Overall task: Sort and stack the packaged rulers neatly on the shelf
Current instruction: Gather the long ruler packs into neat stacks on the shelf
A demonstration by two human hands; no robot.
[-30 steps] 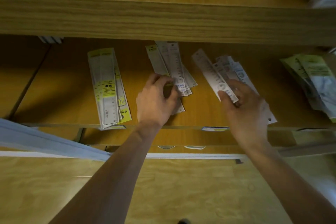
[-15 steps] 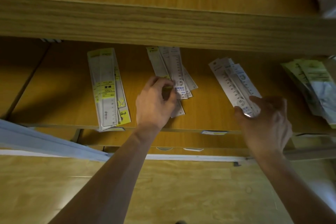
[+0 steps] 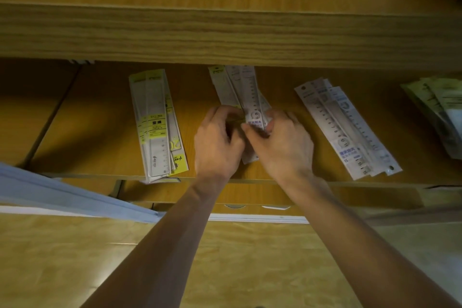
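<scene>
Gripping the middle ruler pile (image 3: 246,97), left hand (image 3: 217,145) and right hand (image 3: 285,147) meet.

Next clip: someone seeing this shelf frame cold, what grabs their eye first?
Both bare hands meet at the middle of the wooden shelf: the left hand and right hand grip the fanned middle pile of clear-packaged rulers. To its left lies a yellow-labelled ruler stack; to its right, a slanted blue-and-white ruler stack.
</scene>
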